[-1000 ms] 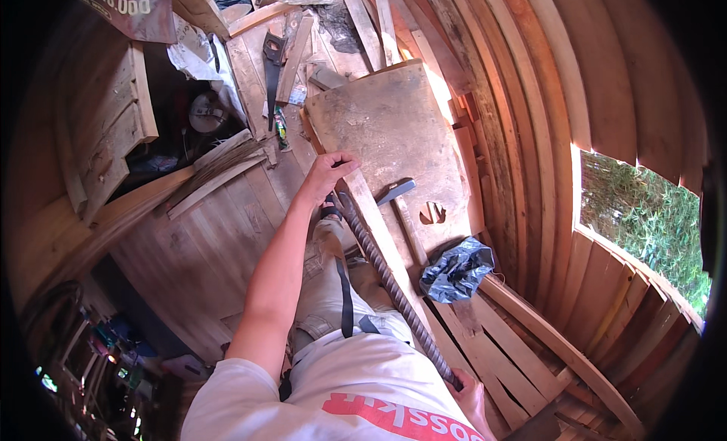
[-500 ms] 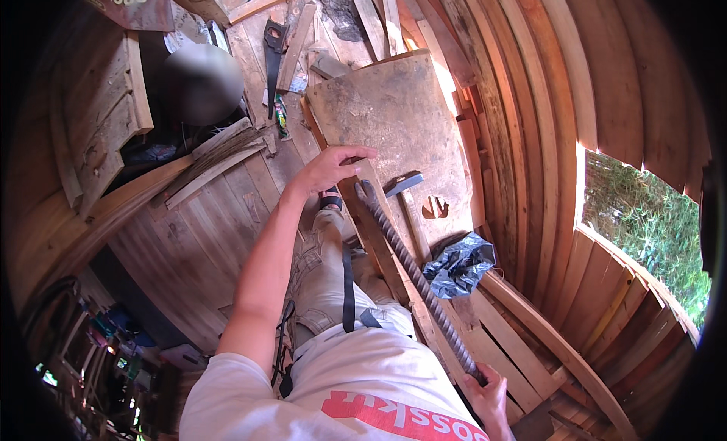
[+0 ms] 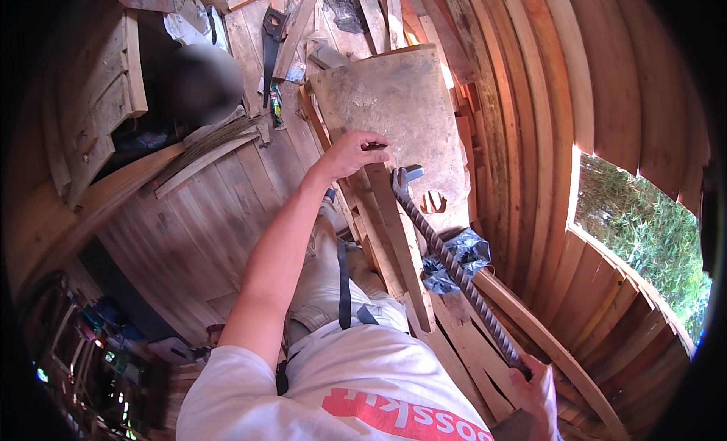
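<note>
My left hand (image 3: 357, 153) is closed around the far end of a narrow wooden strip (image 3: 397, 233), which slants back toward my waist. In my right hand (image 3: 536, 392), low on the right, is the near end of a ribbed steel pry bar (image 3: 463, 278). The bar runs diagonally away from me, and its forked tip lies just right of the strip's far end. A hammer (image 3: 413, 171) is on the worn wooden board (image 3: 386, 92), mostly hidden behind the pry bar's tip and the strip.
A crumpled black plastic bag (image 3: 473, 251) lies beneath the bar, near a hole (image 3: 434, 202) in the board. A handsaw (image 3: 271, 54) rests on the plank floor at the far left. Curved plank walls (image 3: 522, 138) rise on the right. Another person's blurred head (image 3: 203, 83) is at upper left.
The pry bar has swung right with my right hand, its tip now over the hammer. My left hand has shifted slightly right, and the wooden strip has moved right with it.
</note>
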The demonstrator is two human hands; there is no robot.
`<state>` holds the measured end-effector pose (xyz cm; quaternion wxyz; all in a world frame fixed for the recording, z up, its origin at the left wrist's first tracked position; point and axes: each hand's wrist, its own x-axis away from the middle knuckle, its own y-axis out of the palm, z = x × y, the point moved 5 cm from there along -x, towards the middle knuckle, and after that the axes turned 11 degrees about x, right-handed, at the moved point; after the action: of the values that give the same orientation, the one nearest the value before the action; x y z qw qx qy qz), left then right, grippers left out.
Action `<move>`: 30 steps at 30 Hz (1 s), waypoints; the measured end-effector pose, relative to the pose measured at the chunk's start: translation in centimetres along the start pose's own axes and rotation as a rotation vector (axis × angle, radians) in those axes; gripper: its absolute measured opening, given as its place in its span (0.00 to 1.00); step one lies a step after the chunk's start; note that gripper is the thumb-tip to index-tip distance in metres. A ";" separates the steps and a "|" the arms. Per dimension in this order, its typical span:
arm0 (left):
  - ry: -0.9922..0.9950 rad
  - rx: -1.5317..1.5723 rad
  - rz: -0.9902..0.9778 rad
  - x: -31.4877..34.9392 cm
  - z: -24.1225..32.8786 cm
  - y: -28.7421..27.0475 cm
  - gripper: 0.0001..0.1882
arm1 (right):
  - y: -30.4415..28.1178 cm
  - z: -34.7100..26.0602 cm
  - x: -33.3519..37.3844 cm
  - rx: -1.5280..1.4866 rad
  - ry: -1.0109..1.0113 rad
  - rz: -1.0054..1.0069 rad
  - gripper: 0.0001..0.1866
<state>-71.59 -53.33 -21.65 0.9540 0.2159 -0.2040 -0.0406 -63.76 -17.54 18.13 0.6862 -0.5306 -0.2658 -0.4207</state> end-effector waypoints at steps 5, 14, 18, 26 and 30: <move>0.033 0.007 0.006 0.2 0.1 0.2 0.15 | -3.5 -1.5 -0.1 0.102 0.001 0.029 0.18; 0.046 0.118 -0.023 0.6 -0.7 -0.4 0.16 | -4.9 -0.9 -0.4 0.043 0.000 -0.006 0.18; 0.045 0.137 -0.027 0.6 -0.7 0.0 0.16 | -5.3 -2.0 0.0 -0.006 0.000 -0.034 0.17; 0.058 0.156 0.004 1.2 -0.4 0.0 0.15 | -4.6 -2.2 0.7 0.022 -0.006 0.014 0.17; 0.066 0.116 -0.016 1.4 -0.2 -0.1 0.14 | -0.1 -0.4 0.3 -0.065 0.027 -0.021 0.17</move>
<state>-70.27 -53.57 -21.36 0.9458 0.2735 -0.1728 -0.0292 -63.68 -18.05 18.32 0.6677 -0.5440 -0.2484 -0.4433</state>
